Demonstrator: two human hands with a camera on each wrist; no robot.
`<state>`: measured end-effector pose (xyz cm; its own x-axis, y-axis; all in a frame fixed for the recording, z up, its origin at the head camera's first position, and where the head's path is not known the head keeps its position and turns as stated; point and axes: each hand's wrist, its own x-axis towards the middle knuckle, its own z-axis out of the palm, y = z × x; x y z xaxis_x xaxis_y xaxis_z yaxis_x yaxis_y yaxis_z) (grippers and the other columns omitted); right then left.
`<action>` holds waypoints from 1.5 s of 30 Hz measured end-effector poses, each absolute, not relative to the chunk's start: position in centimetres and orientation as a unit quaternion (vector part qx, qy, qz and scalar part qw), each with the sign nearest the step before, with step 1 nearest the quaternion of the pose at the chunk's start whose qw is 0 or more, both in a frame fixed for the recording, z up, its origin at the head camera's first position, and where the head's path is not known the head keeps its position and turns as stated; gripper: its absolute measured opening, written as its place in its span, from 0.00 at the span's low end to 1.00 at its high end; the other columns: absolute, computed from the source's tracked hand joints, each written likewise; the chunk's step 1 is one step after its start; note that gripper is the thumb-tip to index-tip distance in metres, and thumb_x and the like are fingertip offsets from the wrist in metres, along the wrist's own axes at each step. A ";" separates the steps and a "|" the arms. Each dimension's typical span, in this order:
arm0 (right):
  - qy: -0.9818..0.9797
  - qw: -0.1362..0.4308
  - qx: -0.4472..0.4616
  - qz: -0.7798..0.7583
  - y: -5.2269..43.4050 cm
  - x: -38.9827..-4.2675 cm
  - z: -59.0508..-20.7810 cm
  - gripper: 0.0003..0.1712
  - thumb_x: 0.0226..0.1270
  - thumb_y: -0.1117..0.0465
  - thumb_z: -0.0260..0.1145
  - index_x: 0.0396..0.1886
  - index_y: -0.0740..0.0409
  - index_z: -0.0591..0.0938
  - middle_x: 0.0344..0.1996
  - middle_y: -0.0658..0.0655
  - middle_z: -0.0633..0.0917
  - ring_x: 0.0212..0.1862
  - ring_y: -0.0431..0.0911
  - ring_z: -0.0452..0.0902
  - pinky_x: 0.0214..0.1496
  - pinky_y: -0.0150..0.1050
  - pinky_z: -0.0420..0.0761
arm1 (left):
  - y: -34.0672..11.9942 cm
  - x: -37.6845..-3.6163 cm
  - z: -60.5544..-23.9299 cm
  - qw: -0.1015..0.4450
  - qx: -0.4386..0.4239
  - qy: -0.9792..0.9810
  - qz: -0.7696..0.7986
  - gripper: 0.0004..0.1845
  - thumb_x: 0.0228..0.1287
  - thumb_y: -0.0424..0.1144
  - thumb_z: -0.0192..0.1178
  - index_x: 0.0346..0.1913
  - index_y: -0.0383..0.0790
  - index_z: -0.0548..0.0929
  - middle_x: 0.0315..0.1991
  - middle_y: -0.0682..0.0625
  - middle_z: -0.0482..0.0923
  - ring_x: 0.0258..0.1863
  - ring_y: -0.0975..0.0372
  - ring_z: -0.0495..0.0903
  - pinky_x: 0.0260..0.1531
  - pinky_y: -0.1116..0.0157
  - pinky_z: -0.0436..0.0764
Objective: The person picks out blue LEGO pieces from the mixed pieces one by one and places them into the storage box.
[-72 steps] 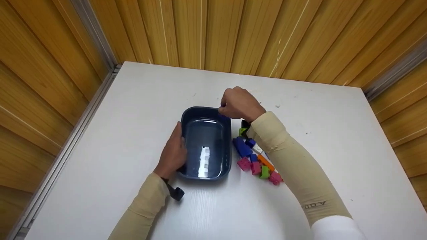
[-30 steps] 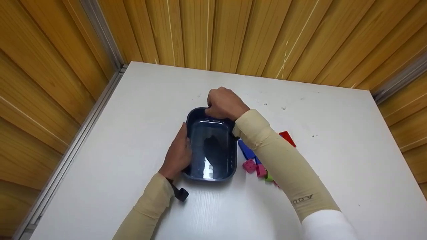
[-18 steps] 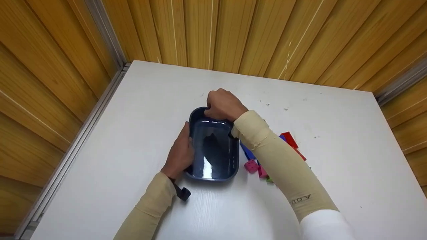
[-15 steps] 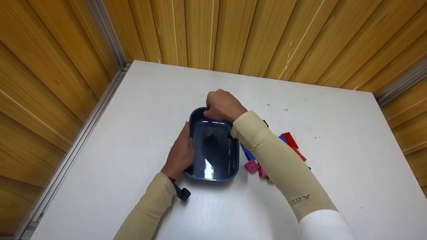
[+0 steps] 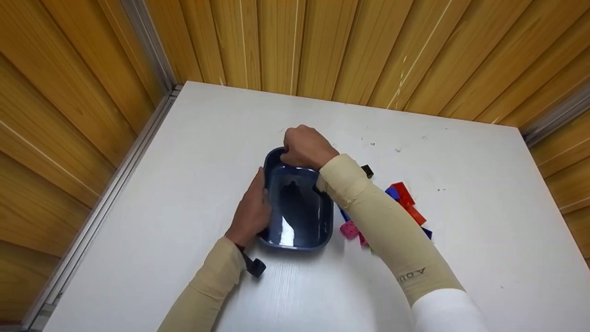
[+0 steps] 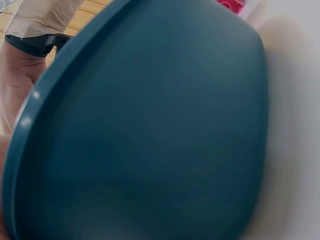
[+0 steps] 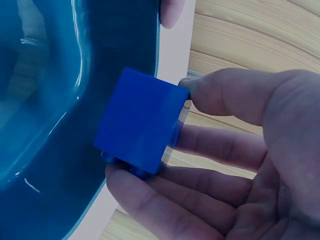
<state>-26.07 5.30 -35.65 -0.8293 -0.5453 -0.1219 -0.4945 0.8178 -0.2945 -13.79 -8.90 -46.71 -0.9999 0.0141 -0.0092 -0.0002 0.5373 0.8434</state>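
Note:
A deep blue rectangular container (image 5: 304, 248) stands on the white table. My left hand (image 5: 251, 210) holds its left wall, with the long fingers along the outside and part of the hand over the rim. The left wrist view is mostly filled by the container's outer side (image 6: 165, 115). My right hand (image 5: 306, 145) is at the container's far end, by the rim. In the right wrist view, thumb and fingers (image 7: 225, 95) pinch a blue toy brick (image 7: 142, 120), its studs facing the fingers below. In the head view that brick is hidden under the hand.
Several loose toy bricks lie right of the container, partly hidden by my right forearm: a pink brick (image 5: 349, 230), red brick (image 5: 403, 194) and black brick (image 5: 367, 171) show. Slatted wooden walls (image 5: 313, 50) border the white tabletop (image 5: 198, 138).
My right hand has moved left from the container's far right corner to over its far end, then stays nearly still. The left hand keeps its hold. The head view has shifted slightly.

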 end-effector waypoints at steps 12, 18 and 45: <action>0.945 0.100 -0.284 -0.125 5.4 -26.4 -36.1 0.22 0.61 0.64 0.66 0.09 0.50 0.71 0.10 0.45 0.62 0.18 0.41 0.57 0.21 0.35 0.57 | -8.7 -13.8 -46.5 0.005 0.005 0.882 0.470 0.32 0.84 0.35 0.36 0.84 0.33 0.46 0.85 0.40 0.49 0.85 0.49 0.51 0.83 0.50 0.55; 0.946 0.105 -0.279 -0.129 5.3 -26.5 -36.2 0.21 0.60 0.65 0.65 0.09 0.50 0.71 0.11 0.45 0.62 0.18 0.41 0.58 0.21 0.35 0.57 | -8.7 -13.9 -46.6 0.006 0.005 0.883 0.469 0.32 0.84 0.35 0.37 0.84 0.34 0.46 0.85 0.40 0.50 0.85 0.49 0.51 0.83 0.50 0.54; 0.947 0.101 -0.281 -0.117 4.8 -26.9 -37.5 0.22 0.61 0.64 0.67 0.10 0.50 0.70 0.11 0.45 0.63 0.21 0.42 0.60 0.23 0.36 0.60 | -9.1 -13.8 -46.7 -0.034 0.040 0.881 0.470 0.31 0.80 0.31 0.38 0.82 0.26 0.50 0.82 0.32 0.54 0.83 0.44 0.56 0.81 0.47 0.59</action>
